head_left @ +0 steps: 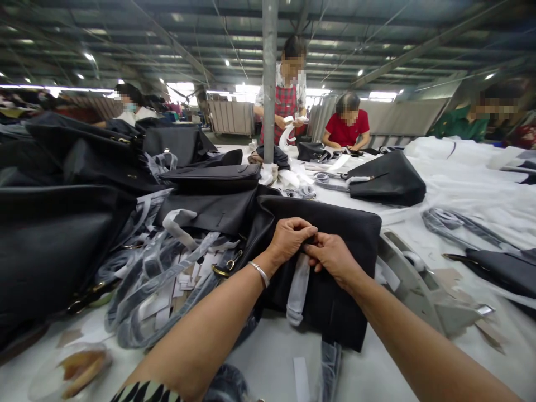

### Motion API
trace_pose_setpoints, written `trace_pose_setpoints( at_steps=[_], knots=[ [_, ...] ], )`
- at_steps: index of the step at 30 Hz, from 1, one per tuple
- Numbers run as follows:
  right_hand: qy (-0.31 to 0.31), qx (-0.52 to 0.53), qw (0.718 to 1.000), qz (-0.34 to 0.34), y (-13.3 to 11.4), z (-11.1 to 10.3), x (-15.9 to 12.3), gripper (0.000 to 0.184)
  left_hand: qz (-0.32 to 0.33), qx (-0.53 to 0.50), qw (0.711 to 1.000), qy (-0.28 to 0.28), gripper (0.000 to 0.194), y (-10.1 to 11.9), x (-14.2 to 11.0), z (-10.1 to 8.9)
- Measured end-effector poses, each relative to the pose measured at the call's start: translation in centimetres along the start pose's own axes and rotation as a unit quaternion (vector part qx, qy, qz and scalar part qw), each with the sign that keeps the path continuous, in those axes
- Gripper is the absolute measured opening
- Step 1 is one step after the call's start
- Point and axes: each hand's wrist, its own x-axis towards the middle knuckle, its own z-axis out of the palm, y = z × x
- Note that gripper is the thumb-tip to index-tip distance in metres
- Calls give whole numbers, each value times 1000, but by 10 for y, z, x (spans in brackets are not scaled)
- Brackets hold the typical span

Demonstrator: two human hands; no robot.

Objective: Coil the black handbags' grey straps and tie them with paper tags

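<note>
A black handbag (347, 223) lies in front of me on the white table. Over its face hangs a short strap (298, 296) wrapped in white film. Both hands meet at the strap's upper end. My left hand (288, 237) is closed in a pinch there, thumb and forefinger together. Just to the right, my right hand (333, 257) also pinches, its fingers curled beside the top of the wrapping. The fingertips cover the small dark part between them. A clear-wrapped strap (330, 368) runs from under the bag's lower edge.
More black bags (54, 240) are heaped at left beside plastic-wrapped straps (142, 312). A grey tape dispenser (419, 290) stands right of the handbag. A metal post (270, 84) rises beyond it. Several co-workers, one in a red shirt (347, 131), work across the table.
</note>
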Motion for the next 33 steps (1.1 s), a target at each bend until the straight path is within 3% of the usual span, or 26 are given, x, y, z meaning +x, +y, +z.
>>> trace_pose_setpoints(
  at_steps=[3,8,10,14,17,20,24,26,30,33],
  knots=[
    [10,47,999,-11,8,1,2,30,-40,-4,999,6,22,-3,-14,-1],
    [27,-23,997,-66,9,-9,-8,30,-127,-47,985,-105,20,-3,-43,-12],
    [24,-67,994,-82,7,-9,-7,27,-117,-4,987,-111,17,-2,-56,-16],
    [58,-128,982,-126,6,-7,-5,25,-74,182,979,-62,25,-5,-80,-16],
    [51,-113,983,-137,2,-8,-9,27,-97,199,975,-33,20,-6,-87,-13],
    [47,-88,984,-146,-7,-10,-14,30,-109,209,972,-15,29,-3,-84,-10],
    [68,-83,983,-146,-12,-11,-12,27,-73,204,972,-96,30,5,-82,-10],
    [89,-86,983,-135,-5,-10,-7,27,-80,239,958,-135,32,8,-85,-11],
    [113,-123,981,-102,16,-5,3,28,-85,390,903,-159,35,7,-101,-15],
    [135,-185,965,-128,24,0,11,28,-58,454,870,-187,37,2,-108,-17]
  ],
)
